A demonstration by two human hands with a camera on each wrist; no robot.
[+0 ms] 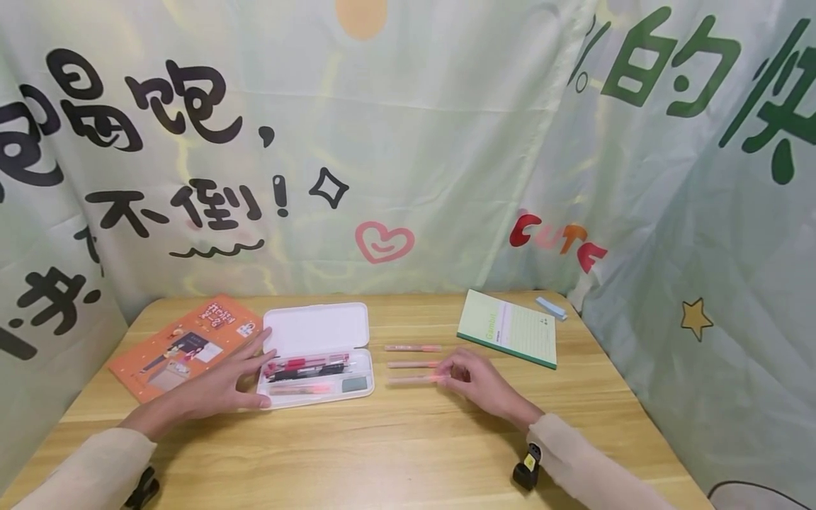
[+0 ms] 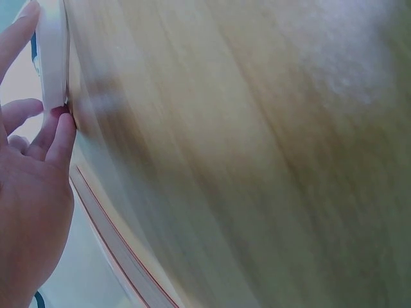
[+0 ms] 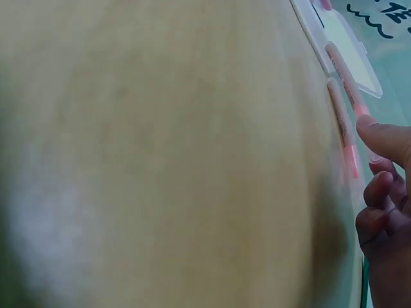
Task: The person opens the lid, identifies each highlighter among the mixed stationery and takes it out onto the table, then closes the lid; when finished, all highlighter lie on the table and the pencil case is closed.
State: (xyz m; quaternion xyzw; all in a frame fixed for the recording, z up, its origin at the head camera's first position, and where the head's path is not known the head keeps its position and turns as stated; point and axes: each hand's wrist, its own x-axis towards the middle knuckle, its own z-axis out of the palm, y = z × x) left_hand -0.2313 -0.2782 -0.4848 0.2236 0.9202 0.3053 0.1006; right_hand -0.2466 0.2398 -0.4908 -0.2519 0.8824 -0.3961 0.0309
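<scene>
The left hand [image 1: 219,379] grips the left end of the open pencil case [image 1: 316,329], best held lightly; right of it, the right hand [image 1: 474,382] pinches a pen [image 3: 347,80] by its pink end; a level hold should spare the neighbouring pens [image 1: 411,348].

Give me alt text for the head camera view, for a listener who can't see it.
At a wooden table, a person's right hand pinches the end of one of three pinkish pens, while the left hand holds the left side of an open white pencil case. An orange book lies left, a pale green notebook right.
</scene>
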